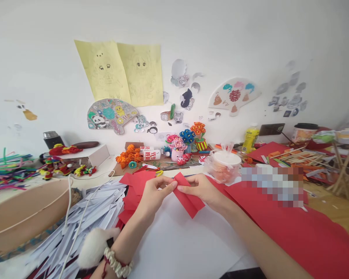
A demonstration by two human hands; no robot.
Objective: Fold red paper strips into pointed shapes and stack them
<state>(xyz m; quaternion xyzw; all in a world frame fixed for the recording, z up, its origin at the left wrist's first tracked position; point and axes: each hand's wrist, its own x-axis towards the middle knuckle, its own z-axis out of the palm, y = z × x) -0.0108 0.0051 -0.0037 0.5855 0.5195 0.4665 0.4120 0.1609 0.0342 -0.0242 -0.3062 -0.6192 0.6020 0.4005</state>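
Between my two hands is a small strip of folded red paper [189, 199], held tilted above a large white sheet [174, 240]. My left hand [159, 190] pinches its upper left edge between thumb and fingertips. My right hand [199, 188] grips the same strip from the right, thumb lying on top of it. A crease runs along the paper. Just left of my left hand lies a pile of red paper pieces [133, 190]. Big red sheets [276, 217] spread out to the right of my right forearm.
A heap of folded white paper strips [95, 217] lies at left beside a tan basket [26, 209], with a white cable across it. Behind my hands stand pipe-cleaner flowers [187, 135] and a lidded plastic tub [225, 162]. Wooden sticks [302, 161] lie far right.
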